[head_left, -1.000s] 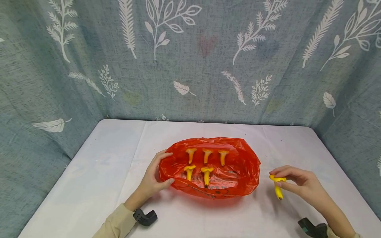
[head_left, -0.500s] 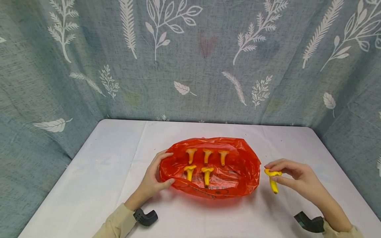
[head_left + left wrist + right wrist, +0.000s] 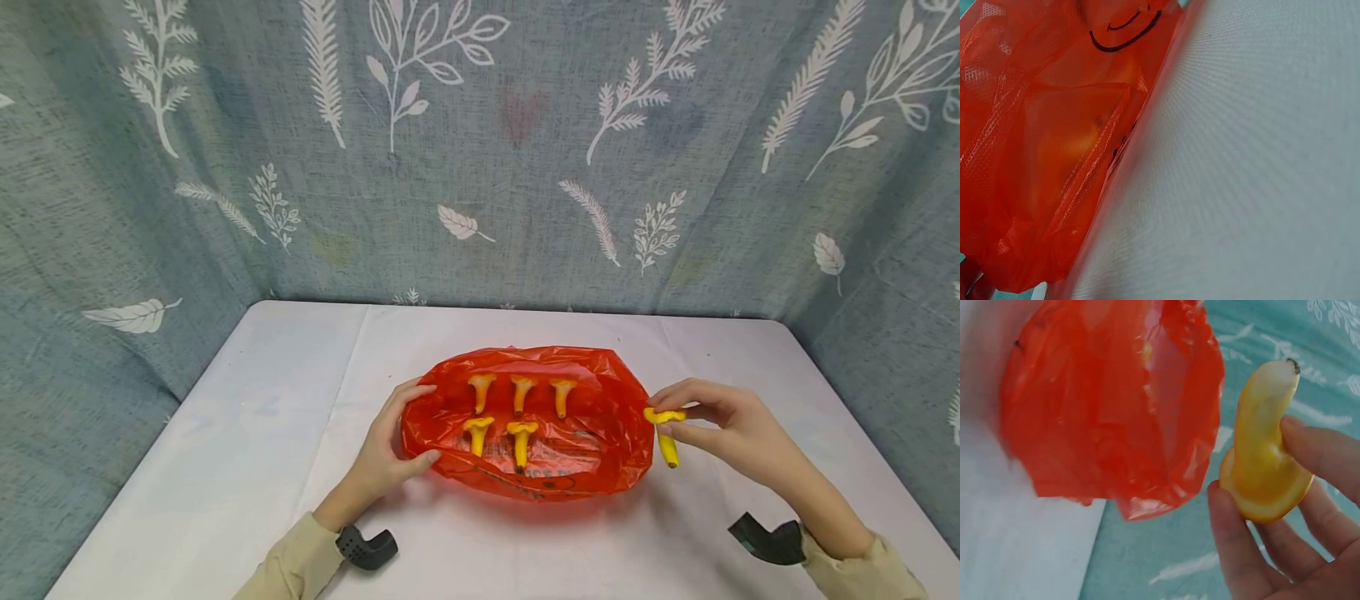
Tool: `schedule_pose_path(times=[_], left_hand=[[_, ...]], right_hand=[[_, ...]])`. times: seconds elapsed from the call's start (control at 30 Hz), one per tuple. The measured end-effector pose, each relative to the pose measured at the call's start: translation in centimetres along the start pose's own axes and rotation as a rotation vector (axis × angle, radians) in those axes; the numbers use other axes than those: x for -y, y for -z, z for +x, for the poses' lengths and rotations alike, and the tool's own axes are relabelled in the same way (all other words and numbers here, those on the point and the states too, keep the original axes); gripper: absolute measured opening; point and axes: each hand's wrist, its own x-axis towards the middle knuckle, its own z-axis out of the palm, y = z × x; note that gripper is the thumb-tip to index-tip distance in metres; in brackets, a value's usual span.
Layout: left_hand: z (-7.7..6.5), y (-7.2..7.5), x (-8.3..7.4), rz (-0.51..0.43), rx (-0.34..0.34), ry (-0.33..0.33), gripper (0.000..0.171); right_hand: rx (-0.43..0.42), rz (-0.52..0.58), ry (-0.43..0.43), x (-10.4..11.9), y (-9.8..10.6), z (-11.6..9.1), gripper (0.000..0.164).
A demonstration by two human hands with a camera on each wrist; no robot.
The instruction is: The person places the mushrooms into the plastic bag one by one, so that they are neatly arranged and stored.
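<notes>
A red plastic bag [image 3: 592, 446] lies on the table with its mouth spread wide. Inside it are several yellow trumpet-shaped mushrooms [image 3: 521, 446], three at the back and two in front. My left hand [image 3: 386, 442] holds the bag's left side, its fingers over the rim and its thumb at the front. My right hand [image 3: 723, 425] pinches another yellow mushroom [image 3: 667, 450] by its cap, stem down, beside the bag's right edge. In the right wrist view, thumb and fingers press around the cap of this mushroom [image 3: 1263, 444]. The left wrist view shows the bag's side [image 3: 1041, 137] but no fingers clearly.
The table [image 3: 225, 467] has a white cover. Behind it and at both sides hangs a grey-green curtain [image 3: 480, 167] with white leaf prints. A black wrist device [image 3: 367, 548] sits on the left wrist, another [image 3: 768, 537] on the right.
My right hand has moved left and slightly farther back with the mushroom, from well right of the bag to its right edge. The left hand and the bag have stayed put.
</notes>
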Motion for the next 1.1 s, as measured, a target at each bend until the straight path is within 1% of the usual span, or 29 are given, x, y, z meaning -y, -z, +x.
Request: schedule_pose_path(times=[0.2, 0.33, 0.43, 0.53, 0.6, 0.73, 0.9, 1.1], left_hand=[[0.0, 0.0, -0.1, -0.001, 0.0, 0.006, 0.076], [0.0, 0.0, -0.1, -0.01, 0.002, 0.008, 0.075], [0.0, 0.0, -0.2, -0.014, 0.003, 0.006, 0.075], [0.0, 0.0, -0.2, -0.018, 0.006, 0.011, 0.075], [0.0, 0.0, -0.2, -0.025, 0.006, 0.019, 0.074], [0.1, 0.0, -0.1, -0.026, 0.008, 0.009, 0.073], [0.1, 0.0, -0.1, -0.02, 0.005, 0.007, 0.073], [0.0, 0.0, -0.1, -0.002, 0.004, 0.012, 0.075]], right_hand=[[0.028, -0.037, -0.037, 1.1, -0.2, 1.7, 0.015], [0.053, -0.025, -0.081, 1.8, -0.6, 2.9, 0.013], [0.083, -0.009, -0.121, 2.1, -1.0, 3.8, 0.014], [0.11, -0.027, -0.139, 2.1, -1.6, 4.7, 0.014], [0.124, -0.067, -0.128, 2.1, -2.0, 5.3, 0.012], [0.168, -0.145, -0.101, 1.9, -2.9, 6.3, 0.009], [0.234, -0.246, -0.088, 2.1, -3.9, 7.4, 0.007], [0.317, -0.302, -0.095, 3.0, -5.1, 8.6, 0.007]])
